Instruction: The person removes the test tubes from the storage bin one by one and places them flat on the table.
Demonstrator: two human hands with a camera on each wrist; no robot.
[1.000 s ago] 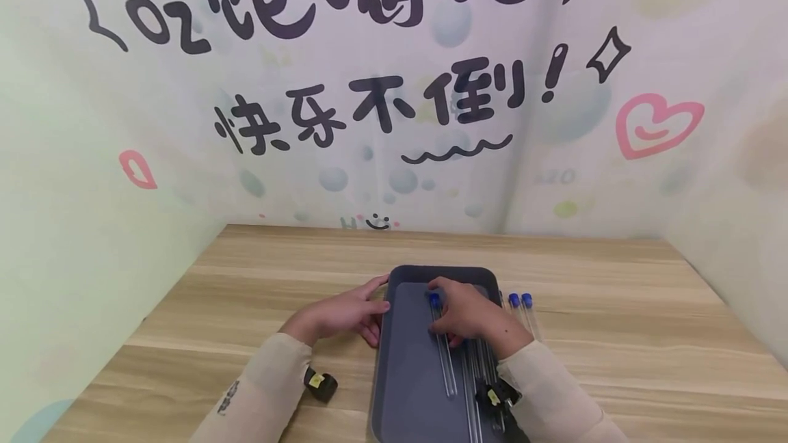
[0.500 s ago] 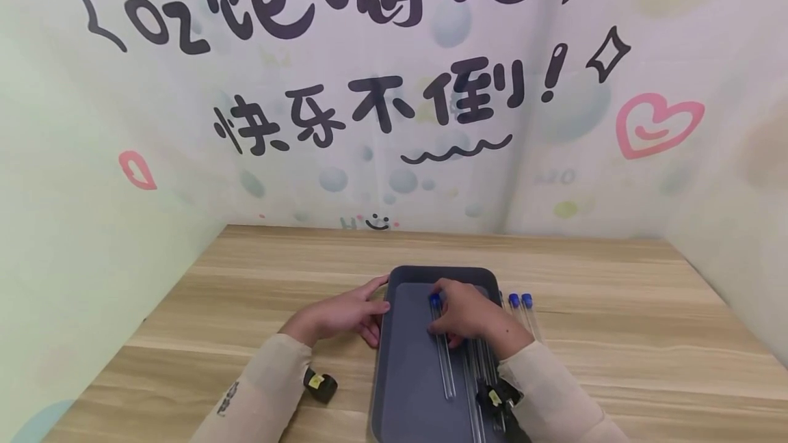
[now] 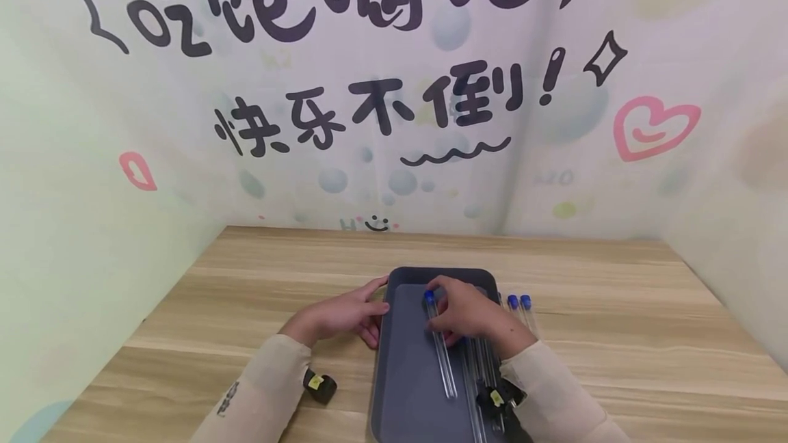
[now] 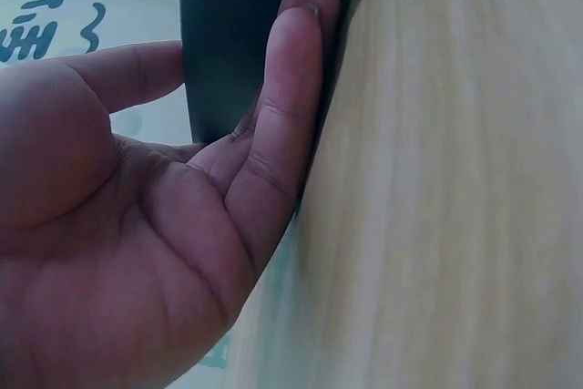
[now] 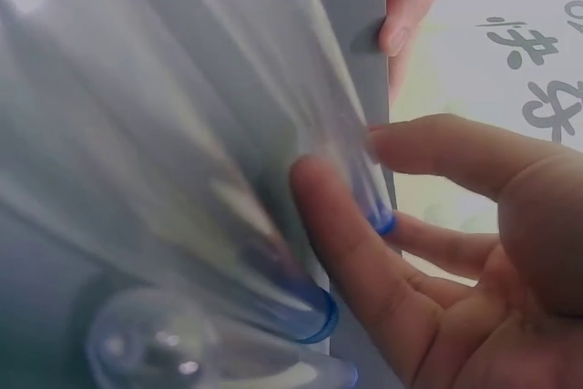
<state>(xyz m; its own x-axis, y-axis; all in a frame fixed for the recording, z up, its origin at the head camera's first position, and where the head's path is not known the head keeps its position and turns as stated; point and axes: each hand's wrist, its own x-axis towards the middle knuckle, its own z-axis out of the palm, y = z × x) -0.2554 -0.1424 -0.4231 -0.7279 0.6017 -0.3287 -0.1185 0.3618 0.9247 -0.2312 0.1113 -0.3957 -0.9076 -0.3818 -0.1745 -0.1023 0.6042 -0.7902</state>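
A capped clear test tube lies slanted over the grey tray, its blue cap toward the far end. My right hand pinches it below the cap, between thumb and fingers; the right wrist view shows this tube's blue cap close up. My left hand holds the tray's left side, thumb at the rim. In the left wrist view its fingers lie along the tray's outer wall. More test tubes lie along the tray's right side, partly hidden by my right hand and wrist.
Beyond the tray's right rim are two more blue-capped tubes, partly behind my right forearm. A black wrist mount sits by my left cuff. The wooden table meets a printed wall sheet at the back.
The capped end of the pinched test tube has shifted slightly left, away from the other tubes. My left hand and the tray stay in place.
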